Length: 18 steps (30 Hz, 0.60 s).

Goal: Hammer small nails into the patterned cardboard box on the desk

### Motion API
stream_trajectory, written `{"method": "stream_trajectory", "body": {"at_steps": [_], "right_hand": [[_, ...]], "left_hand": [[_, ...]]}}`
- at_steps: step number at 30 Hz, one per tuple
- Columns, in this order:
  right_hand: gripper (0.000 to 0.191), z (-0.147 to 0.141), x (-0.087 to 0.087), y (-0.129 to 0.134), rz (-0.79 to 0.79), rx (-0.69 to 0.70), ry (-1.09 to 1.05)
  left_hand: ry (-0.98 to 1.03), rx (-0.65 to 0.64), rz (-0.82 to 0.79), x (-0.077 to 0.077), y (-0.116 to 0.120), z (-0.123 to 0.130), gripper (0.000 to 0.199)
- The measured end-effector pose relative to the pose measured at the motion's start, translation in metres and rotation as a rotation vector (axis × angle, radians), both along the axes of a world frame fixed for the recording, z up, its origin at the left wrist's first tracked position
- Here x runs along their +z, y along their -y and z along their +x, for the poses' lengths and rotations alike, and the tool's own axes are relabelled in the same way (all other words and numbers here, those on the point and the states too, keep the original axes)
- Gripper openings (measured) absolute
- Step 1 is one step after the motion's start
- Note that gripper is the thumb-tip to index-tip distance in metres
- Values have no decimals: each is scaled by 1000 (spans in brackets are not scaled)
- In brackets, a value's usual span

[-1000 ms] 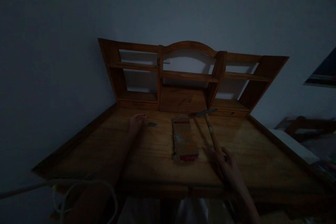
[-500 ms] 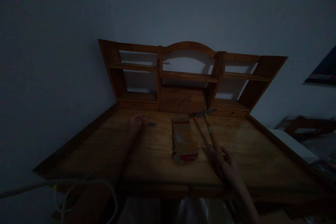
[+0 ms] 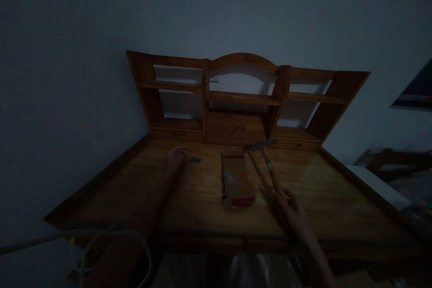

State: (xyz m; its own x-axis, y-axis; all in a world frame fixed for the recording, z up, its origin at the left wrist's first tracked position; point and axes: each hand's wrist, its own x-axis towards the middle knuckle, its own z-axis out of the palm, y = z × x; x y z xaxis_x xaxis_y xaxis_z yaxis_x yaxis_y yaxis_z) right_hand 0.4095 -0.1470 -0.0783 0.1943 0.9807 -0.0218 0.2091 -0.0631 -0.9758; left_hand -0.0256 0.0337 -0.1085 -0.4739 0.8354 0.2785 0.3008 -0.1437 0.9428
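My right hand (image 3: 293, 209) is closed round the lower part of a hammer's wooden handle. The hammer (image 3: 270, 167) points away from me, its dark metal head at the far end over the back of the desk. On the left, my left hand (image 3: 175, 157) has its fingers pressed together with something small and shiny at the tips, too dim to name. A small grey metal piece (image 3: 195, 160) lies just right of it. Between my hands rests a flat, torn piece of cardboard (image 3: 234, 177) with red bands and orange patches.
A wooden shelf unit (image 3: 241, 127) with open compartments stands along the back of the wooden desk (image 3: 202, 213). A pale cord (image 3: 111, 233) loops over the near left corner. At the right are a white surface (image 3: 376, 186) and a dark wooden chair back (image 3: 391, 159).
The hammer and my right hand have hardly shifted. My left hand stays in the same place, and the cardboard has not moved.
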Motion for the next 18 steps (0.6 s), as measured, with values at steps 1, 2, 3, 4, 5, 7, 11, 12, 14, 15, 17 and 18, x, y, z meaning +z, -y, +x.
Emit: {"method": "stream_trajectory", "body": {"at_steps": [1,2,3,4,5,7,11,12,14,15,17,18], "right_hand": [[56,-1,1,0,-3,-2,-12],[56,-2,2,1,-1,-4,-19],[56,-3,3,2,7,-9,-22],[56,-3,4,2,18,-18,-21],[56,-4,5,3,25,-24,-18],[55,-3,4,3,31,-26,-10],[51,1,-1,0,26,15,12],[51,2,-3,0,26,26,13],[51,4,-7,-2,30,30,12],[52,5,-8,-3,33,29,15],[51,6,-11,-4,44,20,36],[51,7,-11,-4,49,17,52]], "left_hand": [[0,7,-2,0,0,0,21],[1,10,-3,0,0,1,21],[2,11,-2,0,0,1,21],[2,9,-2,0,0,0,21],[3,8,-3,-1,-1,0,22],[5,6,-7,-3,-3,-1,22],[12,24,-6,-8,-7,-4,22],[12,25,-6,-9,-7,-5,22],[12,23,-11,-10,-7,-6,23],[14,24,-16,-10,-8,-6,23],[26,32,-28,-11,-8,-6,22],[36,37,-33,-11,-8,-6,22]]}}
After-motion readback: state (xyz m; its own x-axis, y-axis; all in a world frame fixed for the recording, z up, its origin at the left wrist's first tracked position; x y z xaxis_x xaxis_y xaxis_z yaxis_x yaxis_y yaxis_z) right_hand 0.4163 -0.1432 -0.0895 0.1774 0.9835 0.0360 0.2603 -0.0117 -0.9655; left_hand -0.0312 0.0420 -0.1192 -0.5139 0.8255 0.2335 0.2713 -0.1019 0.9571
